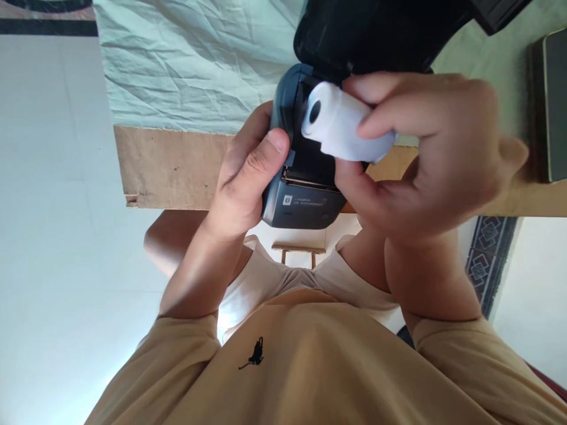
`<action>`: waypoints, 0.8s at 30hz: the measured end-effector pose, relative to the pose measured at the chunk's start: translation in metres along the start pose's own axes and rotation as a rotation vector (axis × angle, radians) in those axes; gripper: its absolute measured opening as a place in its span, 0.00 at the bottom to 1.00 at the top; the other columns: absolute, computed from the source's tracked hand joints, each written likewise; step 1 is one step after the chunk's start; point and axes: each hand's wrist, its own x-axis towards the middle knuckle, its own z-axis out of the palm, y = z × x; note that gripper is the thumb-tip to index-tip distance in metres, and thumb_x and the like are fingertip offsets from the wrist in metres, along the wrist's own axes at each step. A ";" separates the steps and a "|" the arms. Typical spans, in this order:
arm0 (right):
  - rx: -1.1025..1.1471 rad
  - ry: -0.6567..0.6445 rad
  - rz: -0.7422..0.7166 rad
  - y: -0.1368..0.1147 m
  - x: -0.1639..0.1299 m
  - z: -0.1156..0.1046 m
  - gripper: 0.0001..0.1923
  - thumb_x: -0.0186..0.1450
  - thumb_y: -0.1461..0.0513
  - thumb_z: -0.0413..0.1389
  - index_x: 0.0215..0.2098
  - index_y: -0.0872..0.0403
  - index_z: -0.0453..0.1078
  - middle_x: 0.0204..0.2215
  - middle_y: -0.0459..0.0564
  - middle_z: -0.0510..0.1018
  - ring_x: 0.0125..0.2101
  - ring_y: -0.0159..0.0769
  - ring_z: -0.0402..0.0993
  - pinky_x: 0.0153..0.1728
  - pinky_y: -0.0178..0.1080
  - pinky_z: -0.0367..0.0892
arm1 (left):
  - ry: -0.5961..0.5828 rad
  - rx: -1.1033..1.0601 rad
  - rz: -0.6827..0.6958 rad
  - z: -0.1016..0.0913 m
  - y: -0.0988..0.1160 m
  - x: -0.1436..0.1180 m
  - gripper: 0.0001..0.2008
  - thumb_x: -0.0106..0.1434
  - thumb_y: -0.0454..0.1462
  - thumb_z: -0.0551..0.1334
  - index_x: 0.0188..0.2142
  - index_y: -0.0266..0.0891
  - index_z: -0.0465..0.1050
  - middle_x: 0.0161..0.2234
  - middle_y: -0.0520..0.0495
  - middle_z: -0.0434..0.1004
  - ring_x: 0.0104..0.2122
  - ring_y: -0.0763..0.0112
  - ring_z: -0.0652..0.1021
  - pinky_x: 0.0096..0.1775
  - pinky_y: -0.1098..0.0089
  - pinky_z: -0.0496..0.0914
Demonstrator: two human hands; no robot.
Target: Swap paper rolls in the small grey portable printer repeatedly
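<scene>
A dark portable receipt printer is tilted up at the table's front edge, its paper compartment uncovered. My left hand is closed around the printer's left side, with the thumb on top. My right hand pinches a white paper roll between thumb and fingers. The roll lies slantwise over the open compartment, its dark core hole facing left. Whether the roll touches the compartment's inside I cannot tell. Small white print and a symbol show on the printer's front face.
A black case-like object lies behind the printer. At the right edge is a dark flat object, perhaps a phone. Pale green cloth covers the wooden table, whose front edge is bare wood. A small wooden stool shows below.
</scene>
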 end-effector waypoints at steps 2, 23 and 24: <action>-0.085 0.065 -0.144 -0.001 0.000 0.004 0.07 0.62 0.68 0.58 0.36 0.50 0.73 0.47 0.40 0.84 0.45 0.38 0.83 0.47 0.44 0.72 | -0.006 0.010 0.037 -0.001 -0.004 0.001 0.18 0.66 0.54 0.62 0.47 0.47 0.79 0.31 0.49 0.82 0.46 0.52 0.82 0.45 0.58 0.72; 0.020 0.015 -0.333 0.001 -0.009 0.006 0.08 0.60 0.67 0.59 0.30 0.49 0.64 0.34 0.38 0.81 0.36 0.34 0.77 0.39 0.44 0.67 | -0.030 -0.118 0.084 0.002 -0.007 0.002 0.24 0.60 0.53 0.68 0.53 0.50 0.74 0.51 0.55 0.81 0.53 0.56 0.81 0.44 0.61 0.74; 0.029 0.018 -0.346 0.001 -0.009 0.006 0.08 0.60 0.66 0.59 0.30 0.49 0.64 0.34 0.38 0.81 0.36 0.34 0.77 0.39 0.44 0.66 | -0.051 -0.126 0.094 0.002 -0.009 0.002 0.27 0.60 0.54 0.69 0.57 0.53 0.71 0.53 0.56 0.80 0.53 0.56 0.81 0.42 0.62 0.75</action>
